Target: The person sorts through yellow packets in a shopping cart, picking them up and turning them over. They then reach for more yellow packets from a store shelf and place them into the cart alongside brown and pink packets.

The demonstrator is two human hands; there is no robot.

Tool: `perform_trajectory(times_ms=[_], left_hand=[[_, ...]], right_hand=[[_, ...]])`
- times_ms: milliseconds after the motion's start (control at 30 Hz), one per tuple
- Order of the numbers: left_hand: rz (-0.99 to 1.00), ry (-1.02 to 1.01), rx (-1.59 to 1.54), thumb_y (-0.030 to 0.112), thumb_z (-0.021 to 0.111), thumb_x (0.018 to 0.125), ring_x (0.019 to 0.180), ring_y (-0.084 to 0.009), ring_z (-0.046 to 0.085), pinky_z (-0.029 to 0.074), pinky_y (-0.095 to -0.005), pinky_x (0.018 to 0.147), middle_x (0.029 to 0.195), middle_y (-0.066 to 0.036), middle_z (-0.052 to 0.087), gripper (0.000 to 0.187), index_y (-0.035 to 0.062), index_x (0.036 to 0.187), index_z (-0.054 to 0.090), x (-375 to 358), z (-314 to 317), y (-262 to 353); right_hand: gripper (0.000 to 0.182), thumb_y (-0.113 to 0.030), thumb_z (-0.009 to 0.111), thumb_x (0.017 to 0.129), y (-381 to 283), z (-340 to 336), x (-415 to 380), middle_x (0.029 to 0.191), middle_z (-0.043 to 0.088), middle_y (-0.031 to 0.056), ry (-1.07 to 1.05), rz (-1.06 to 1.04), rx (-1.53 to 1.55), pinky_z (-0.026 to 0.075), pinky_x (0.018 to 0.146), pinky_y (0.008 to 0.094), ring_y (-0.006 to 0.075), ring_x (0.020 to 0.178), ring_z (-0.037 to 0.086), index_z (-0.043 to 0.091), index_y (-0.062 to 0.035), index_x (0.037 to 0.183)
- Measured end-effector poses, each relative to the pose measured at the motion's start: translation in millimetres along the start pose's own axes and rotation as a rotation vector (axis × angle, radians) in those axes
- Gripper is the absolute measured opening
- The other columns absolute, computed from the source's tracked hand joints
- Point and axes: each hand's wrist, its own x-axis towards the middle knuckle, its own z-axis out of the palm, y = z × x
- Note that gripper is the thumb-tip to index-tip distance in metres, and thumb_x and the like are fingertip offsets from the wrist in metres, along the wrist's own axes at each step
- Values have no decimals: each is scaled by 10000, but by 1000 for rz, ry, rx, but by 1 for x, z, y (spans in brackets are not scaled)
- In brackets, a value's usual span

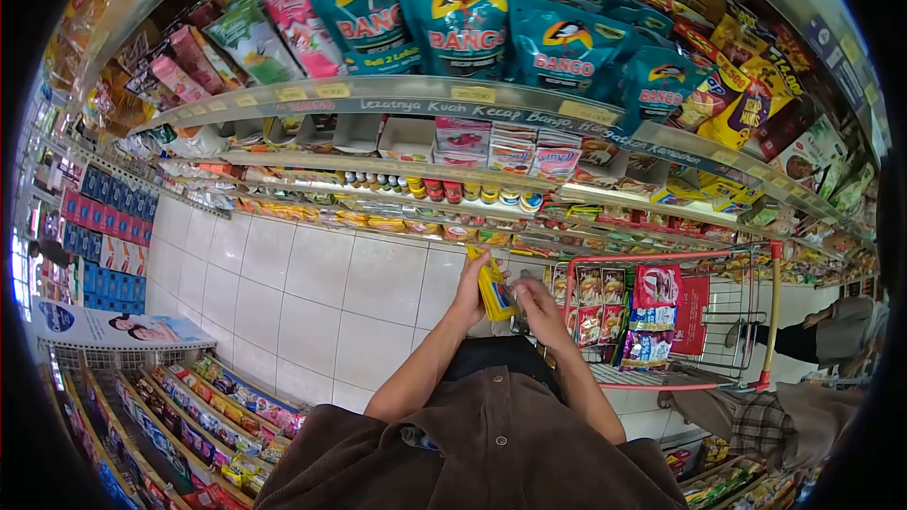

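A yellow packet (pixel 493 291) is held upright in front of the body by my left hand (pixel 470 288), whose fingers wrap round its left edge. On the packet's right side is my right hand (pixel 537 304), its fingers bent around a small greyish item that is too blurred to name. The red-framed shopping cart (pixel 661 384) stands just right of my hands, with several packets in it, among them a red one (pixel 657 285).
Shelves (pixel 406 97) with teal pouches (pixel 468 14) span the front. Tiled floor (pixel 312 274) lies to the left, beside a low rack (pixel 179 397) of snacks. At the right are two people, one in a grey top (pixel 844 329), another with a checked cloth (pixel 763 427).
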Motion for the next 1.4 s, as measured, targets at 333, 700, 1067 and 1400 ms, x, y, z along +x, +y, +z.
perform_trajectory(times_ms=[333,700,1067,1400], left_hand=[[-147,28,-199,534,519,851,1042,-355,530,442,-518,924,1234,-197,472,626,186,1358,403,2,15,-13],[-681,-498,209,399,531,884,946,-359,642,537,-449,808,1128,-216,611,579,27,1317,436,-4,43,-58],[-950,-772,414,344,528,891,996,-292,634,508,-371,869,1246,-215,571,555,-9,1309,442,-1,117,-99],[-729,-666,620,396,525,955,1313,-234,414,381,-373,1055,1381,-120,467,536,128,1405,409,14,102,-99]], right_hand=[[363,-349,573,930,18,-23,-19,1338,461,259,-78,-19,-230,309,1071,441,393,1291,398,588,-51,1137],[374,-155,647,886,5,-108,-47,1092,618,102,11,-24,143,526,679,269,152,854,630,542,5,1208],[326,-129,710,845,33,-193,-63,902,676,34,-454,92,183,461,550,211,60,687,604,605,-23,1135],[242,-90,723,818,82,-197,-94,847,693,51,-90,190,159,496,671,250,85,766,620,676,13,1031]])
